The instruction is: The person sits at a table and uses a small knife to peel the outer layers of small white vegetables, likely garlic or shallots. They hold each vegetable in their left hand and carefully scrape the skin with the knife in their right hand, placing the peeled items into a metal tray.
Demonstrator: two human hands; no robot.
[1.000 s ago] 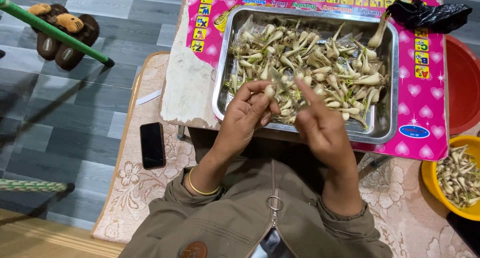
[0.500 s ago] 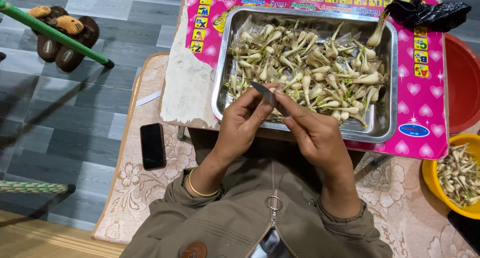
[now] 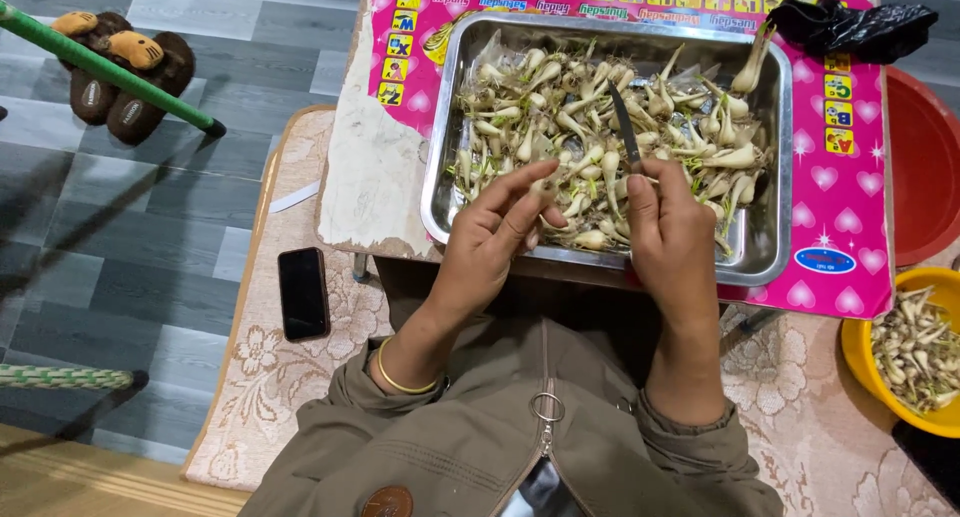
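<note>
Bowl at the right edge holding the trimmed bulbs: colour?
Yellow bowl; only the head view shows it, partly cut off by the frame.

A dark-screened black phone (image 3: 303, 293) lies on the patterned mat (image 3: 270, 377).

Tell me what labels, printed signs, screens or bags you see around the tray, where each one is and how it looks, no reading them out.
Printed mat: under the metal tray, bright pink, white hearts, coloured letter squares along the edges.
Oval label: mat's near right corner, blue.
Phone: on the floral cloth, left of the left hand, black rectangle, screen dark.
Plastic bag: mat's far right corner, black, crumpled.
Round patch: on the jacket, brown.
</note>
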